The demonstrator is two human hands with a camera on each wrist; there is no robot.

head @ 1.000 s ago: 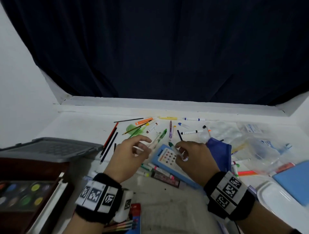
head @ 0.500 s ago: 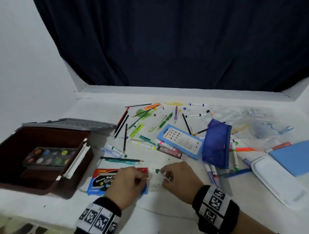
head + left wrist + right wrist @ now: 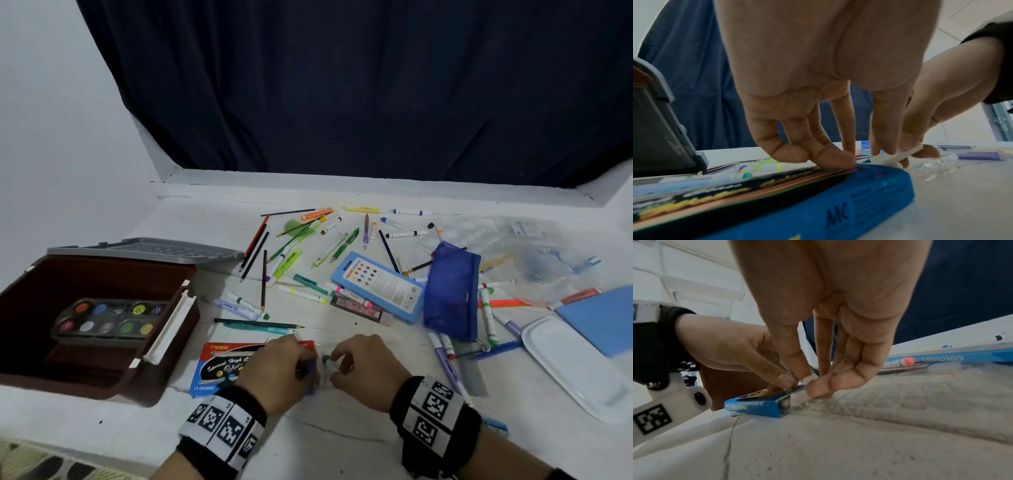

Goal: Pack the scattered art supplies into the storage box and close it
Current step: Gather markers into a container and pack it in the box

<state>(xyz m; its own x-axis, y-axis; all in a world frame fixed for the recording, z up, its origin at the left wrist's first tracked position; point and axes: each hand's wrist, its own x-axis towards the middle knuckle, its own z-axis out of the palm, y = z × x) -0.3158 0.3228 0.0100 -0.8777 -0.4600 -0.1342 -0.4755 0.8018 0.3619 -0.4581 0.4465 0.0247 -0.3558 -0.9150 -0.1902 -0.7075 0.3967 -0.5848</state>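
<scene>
Both hands low over the near middle of the white table (image 3: 342,442), almost touching. Left hand (image 3: 277,373) resting curled fingertips (image 3: 830,158) on the right end of a blue and red pencil pack (image 3: 222,370), thumb and forefinger pinching a small white marker (image 3: 898,155). Right hand (image 3: 366,370) pinching the same marker from the other side, a green tip (image 3: 326,359) showing between the two hands. Open brown storage box (image 3: 161,366) at the near left, grey lid (image 3: 147,250) tipped back, paint palette (image 3: 109,317) inside. Pens and pencils scattered beyond, a light blue pencil tin (image 3: 380,286) and a dark blue pouch (image 3: 448,291) to the right.
</scene>
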